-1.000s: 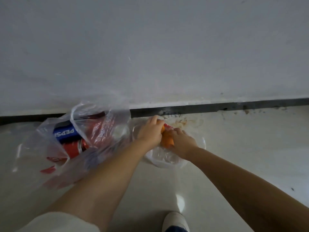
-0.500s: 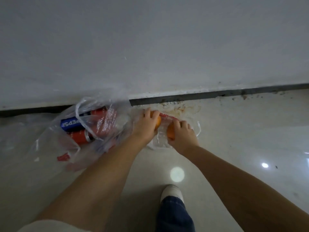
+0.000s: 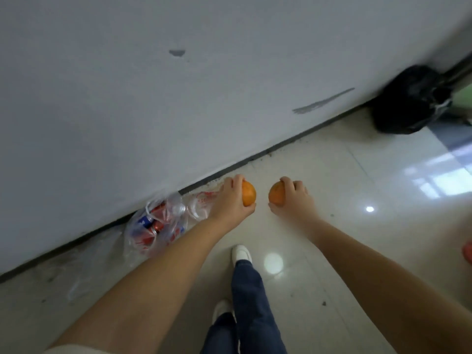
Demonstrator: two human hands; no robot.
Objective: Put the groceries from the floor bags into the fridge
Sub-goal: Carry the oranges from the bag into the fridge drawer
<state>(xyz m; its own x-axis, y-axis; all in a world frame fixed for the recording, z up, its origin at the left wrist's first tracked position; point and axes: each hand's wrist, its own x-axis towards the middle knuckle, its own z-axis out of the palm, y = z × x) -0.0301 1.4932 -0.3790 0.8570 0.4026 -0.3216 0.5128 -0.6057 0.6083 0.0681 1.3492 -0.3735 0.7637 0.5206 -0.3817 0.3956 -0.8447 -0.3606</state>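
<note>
Tiled floor (image 3: 332, 175), fridge unseen: your left hand (image 3: 231, 200) and right hand (image 3: 293, 198) each grip an orange (image 3: 249, 193) (image 3: 277, 196); carry them, probably turning right.

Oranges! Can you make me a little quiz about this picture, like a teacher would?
1. True or false: each hand holds one orange.
2. What lies in the clear plastic bag by the wall? A) drink cans B) apples C) bread
3. Fill in: the big bag at the far right is coloured ____.

Key
1. True: the left hand grips the left orange, and the right hand grips the right orange.
2. A
3. black
</note>
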